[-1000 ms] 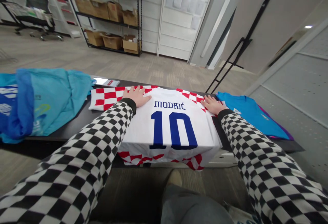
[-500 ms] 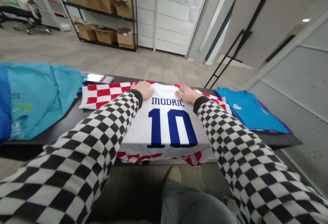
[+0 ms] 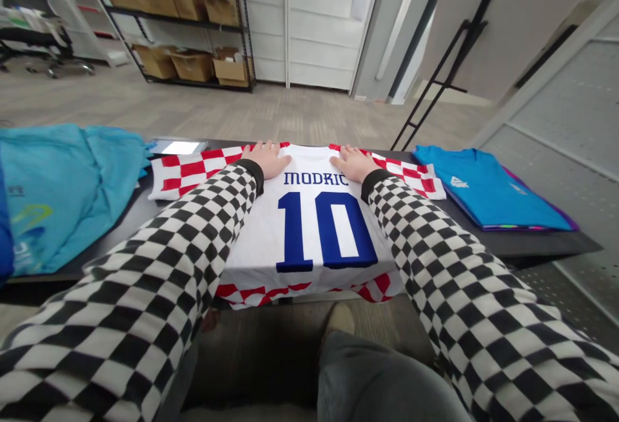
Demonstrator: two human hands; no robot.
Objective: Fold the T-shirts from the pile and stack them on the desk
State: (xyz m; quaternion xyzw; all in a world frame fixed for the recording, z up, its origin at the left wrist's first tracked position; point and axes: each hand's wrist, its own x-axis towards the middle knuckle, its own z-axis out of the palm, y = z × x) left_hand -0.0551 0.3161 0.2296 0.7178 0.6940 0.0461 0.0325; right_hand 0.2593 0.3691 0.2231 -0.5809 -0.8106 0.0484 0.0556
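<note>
A white football jersey (image 3: 309, 209) with red-and-white checked sleeves and hem lies spread on the dark table, its back facing up. "MODRIĆ" and a large blue 10 are printed on it. The lower edge hangs over the table's near side. My left hand (image 3: 267, 159) rests flat on the left shoulder, fingers stretched out. On the right shoulder lies my right hand (image 3: 355, 163), also flat with its fingers apart. Both palms press on the fabric beside the collar, and neither hand grasps it.
Crumpled turquoise garments (image 3: 72, 190) cover the table's left end, with a phone-like flat object (image 3: 178, 147) behind them. Folded blue shirts (image 3: 493, 187) are stacked at the right. Across the floor stands a black shelf (image 3: 178, 19) holding cardboard boxes (image 3: 191, 64).
The right hand has shifted slightly outward on the shoulder, and the right sleeve lies more fully spread. The left hand stays near the collar. The camera view has tilted slightly.
</note>
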